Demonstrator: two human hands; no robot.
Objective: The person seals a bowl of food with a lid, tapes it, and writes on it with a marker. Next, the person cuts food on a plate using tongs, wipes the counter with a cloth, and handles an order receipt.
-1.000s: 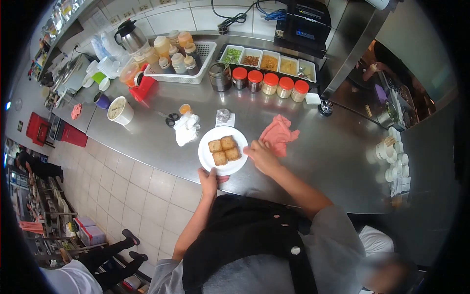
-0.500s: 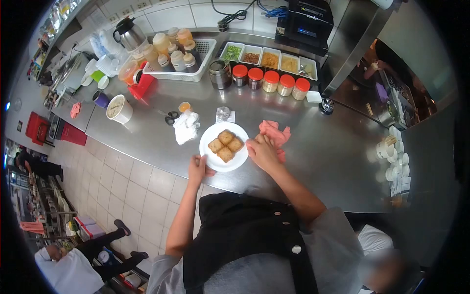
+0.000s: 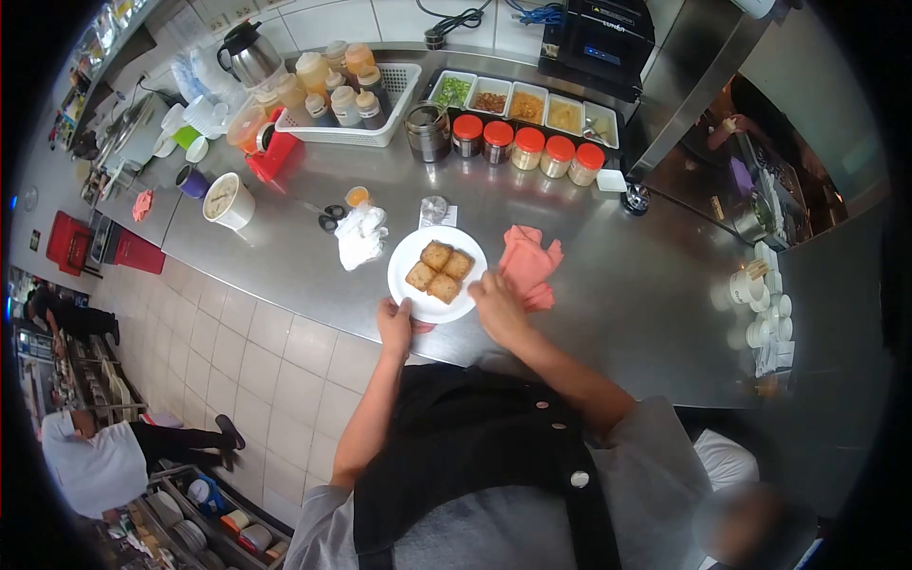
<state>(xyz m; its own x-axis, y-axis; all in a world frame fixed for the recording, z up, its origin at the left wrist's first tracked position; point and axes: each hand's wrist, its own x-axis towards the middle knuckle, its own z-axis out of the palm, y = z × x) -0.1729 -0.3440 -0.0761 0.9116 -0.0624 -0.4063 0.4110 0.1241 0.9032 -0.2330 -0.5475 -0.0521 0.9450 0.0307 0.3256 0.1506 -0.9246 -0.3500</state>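
Note:
A round white plate (image 3: 403, 287) with browned square pieces (image 3: 438, 271) on it lies near the counter's front edge. My left hand (image 3: 395, 326) holds the plate at its lower left rim, thumb on the rim. At the lower right rim, my right hand (image 3: 495, 302) has its fingers bent against the plate. A pink cloth (image 3: 528, 268) lies just right of that hand. Behind the plate are a small clear-wrapped item (image 3: 434, 209) and a white paper slip. A crumpled white plastic bag (image 3: 361, 237) is at the left, beside black-handled scissors (image 3: 332, 218).
Red-lidded jars (image 3: 528, 148) and a rack of topping trays (image 3: 527, 103) line the back. A white basket (image 3: 403, 103) holds sauce bottles. A white tub (image 3: 230, 202) stands left. Other people are at lower left and lower right; stacked cups (image 3: 779, 318) are at right.
The brown pieces and plate appear turned slightly. My right hand has moved a little down and left along the rim, off the pink cloth. The person at lower left has shifted left.

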